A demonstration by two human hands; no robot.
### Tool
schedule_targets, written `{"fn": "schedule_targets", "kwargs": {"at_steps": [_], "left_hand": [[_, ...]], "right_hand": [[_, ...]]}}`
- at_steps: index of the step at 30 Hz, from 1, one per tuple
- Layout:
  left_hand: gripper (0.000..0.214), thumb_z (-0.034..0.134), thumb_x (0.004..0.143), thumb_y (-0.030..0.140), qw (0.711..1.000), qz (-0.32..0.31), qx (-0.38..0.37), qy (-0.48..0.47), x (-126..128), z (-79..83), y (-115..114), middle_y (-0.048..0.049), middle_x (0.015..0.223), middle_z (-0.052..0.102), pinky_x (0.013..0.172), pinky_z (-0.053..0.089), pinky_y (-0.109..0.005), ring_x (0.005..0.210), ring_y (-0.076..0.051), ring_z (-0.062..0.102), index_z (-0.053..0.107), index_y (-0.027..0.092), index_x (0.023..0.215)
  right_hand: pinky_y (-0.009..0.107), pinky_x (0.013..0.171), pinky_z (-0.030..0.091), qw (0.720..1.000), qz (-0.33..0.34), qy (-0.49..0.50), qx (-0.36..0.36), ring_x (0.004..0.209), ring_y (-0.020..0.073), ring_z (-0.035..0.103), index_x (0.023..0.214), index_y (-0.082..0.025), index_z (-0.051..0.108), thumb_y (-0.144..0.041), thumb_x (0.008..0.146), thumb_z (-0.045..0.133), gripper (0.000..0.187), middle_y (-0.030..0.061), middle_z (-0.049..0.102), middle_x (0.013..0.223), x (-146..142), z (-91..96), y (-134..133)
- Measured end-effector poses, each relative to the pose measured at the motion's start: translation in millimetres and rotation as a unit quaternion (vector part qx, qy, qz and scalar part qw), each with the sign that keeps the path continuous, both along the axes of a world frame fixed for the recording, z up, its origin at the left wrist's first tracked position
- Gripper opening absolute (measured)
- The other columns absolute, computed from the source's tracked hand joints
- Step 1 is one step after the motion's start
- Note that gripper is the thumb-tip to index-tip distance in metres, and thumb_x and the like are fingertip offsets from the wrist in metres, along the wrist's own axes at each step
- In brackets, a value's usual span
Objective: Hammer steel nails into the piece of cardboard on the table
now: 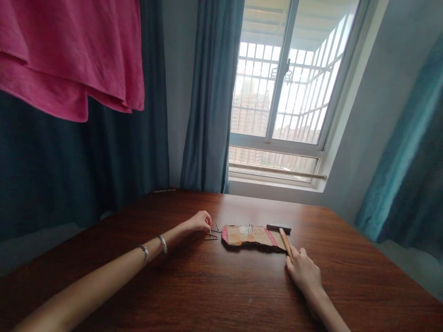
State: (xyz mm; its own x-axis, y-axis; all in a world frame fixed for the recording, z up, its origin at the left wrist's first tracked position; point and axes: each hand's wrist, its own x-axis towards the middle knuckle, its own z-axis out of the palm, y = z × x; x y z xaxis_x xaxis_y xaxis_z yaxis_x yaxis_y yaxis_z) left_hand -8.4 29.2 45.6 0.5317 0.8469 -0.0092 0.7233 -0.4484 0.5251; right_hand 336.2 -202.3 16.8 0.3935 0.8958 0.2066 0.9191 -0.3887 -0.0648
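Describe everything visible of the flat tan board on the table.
The flat tan board lies on the dark wooden table, dotted on top, pink-red at both ends, its near edge ragged. A few thin metal nails stand upright near its far edge. A wooden hammer handle, held by the right hand, crosses its right end. The left hand is apart from it.

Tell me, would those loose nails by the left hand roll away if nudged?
Probably only a little: the nails are thin and lie flat on the smooth table, so they would likely slide or swing in short arcs. They look stiff and light, and likely fiddly for the left hand to pinch.
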Motion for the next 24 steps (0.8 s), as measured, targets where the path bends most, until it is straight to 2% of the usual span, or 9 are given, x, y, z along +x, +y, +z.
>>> {"fn": "schedule_targets", "kwargs": {"at_steps": [3,5,8,14,16,20,24], "left_hand": [[0.016,0.056,0.059,0.019,0.992,-0.108,0.064,0.014,1,6.5,-4,-0.0019,0.065,0.060,0.055,0.034,-0.021,0.060,-0.012,0.050,0.069,0.015,0.067],[0.014,0.054,0.062,0.018,0.983,-0.153,0.091,0.033,1,10.0,-6,-0.0020,0.068,0.059,0.057,0.034,-0.021,0.060,-0.012,0.049,0.068,0.016,0.062],[0.017,0.051,0.067,0.017,0.972,-0.191,0.117,0.066,1,7.7,-4,-0.0021,0.068,0.057,0.059,0.034,-0.023,0.059,-0.012,0.047,0.065,0.016,0.057],[0.021,0.045,0.074,0.013,0.939,-0.237,0.198,0.151,-8,-12.8,16,-0.0055,0.074,0.056,0.065,0.036,-0.024,0.065,-0.014,0.048,0.060,0.013,0.059],[0.021,0.045,0.076,0.015,0.939,-0.242,0.206,0.135,-14,-12.7,18,-0.0067,0.074,0.056,0.069,0.037,-0.024,0.069,-0.015,0.049,0.058,0.013,0.061],[0.013,0.052,0.075,0.020,0.970,-0.186,0.156,0.024,-14,2.1,13,-0.0076,0.081,0.058,0.074,0.037,-0.024,0.075,-0.016,0.050,0.062,0.015,0.067],[0.016,0.053,0.074,0.021,0.978,-0.126,0.138,-0.090,16,16.0,2,-0.0061,0.080,0.062,0.068,0.040,-0.023,0.070,-0.015,0.053,0.067,0.013,0.078]], "right_hand": [[0.032,0.058,0.043,1.000,0.001,0.007,-0.003,0.075,0.0236,0.062,0.116,-0.025,0.050,-0.034,0.085,0.032,0.037,0.0089,0.054,0.089,1,0.4,-1],[0.032,0.059,0.043,1.000,-0.001,0.012,-0.003,0.077,0.0240,0.062,0.116,-0.025,0.050,-0.035,0.084,0.033,0.037,0.0090,0.054,0.090,1,1.4,-1],[0.032,0.060,0.044,1.000,0.000,0.020,0.000,0.078,0.0243,0.062,0.116,-0.025,0.050,-0.037,0.084,0.034,0.037,0.0090,0.054,0.091,1,3.9,-2],[0.032,0.061,0.043,0.999,-0.006,0.039,0.009,0.079,0.0242,0.062,0.114,-0.024,0.053,-0.039,0.084,0.034,0.038,0.0091,0.055,0.091,5,7.9,-3],[0.031,0.061,0.043,0.998,-0.007,0.042,0.043,0.082,0.0240,0.061,0.110,-0.023,0.055,-0.039,0.084,0.034,0.037,0.0095,0.055,0.092,8,11.6,-4],[0.026,0.061,0.042,0.984,0.039,0.096,0.144,0.081,0.0193,0.060,0.105,-0.023,0.059,-0.033,0.085,0.034,0.034,0.0079,0.057,0.097,6,27.7,2],[0.026,0.068,0.045,0.942,0.153,0.211,0.213,0.070,0.0159,0.059,0.096,-0.019,0.066,-0.028,0.081,0.041,0.030,0.0069,0.063,0.087,-14,45.0,28]]}}
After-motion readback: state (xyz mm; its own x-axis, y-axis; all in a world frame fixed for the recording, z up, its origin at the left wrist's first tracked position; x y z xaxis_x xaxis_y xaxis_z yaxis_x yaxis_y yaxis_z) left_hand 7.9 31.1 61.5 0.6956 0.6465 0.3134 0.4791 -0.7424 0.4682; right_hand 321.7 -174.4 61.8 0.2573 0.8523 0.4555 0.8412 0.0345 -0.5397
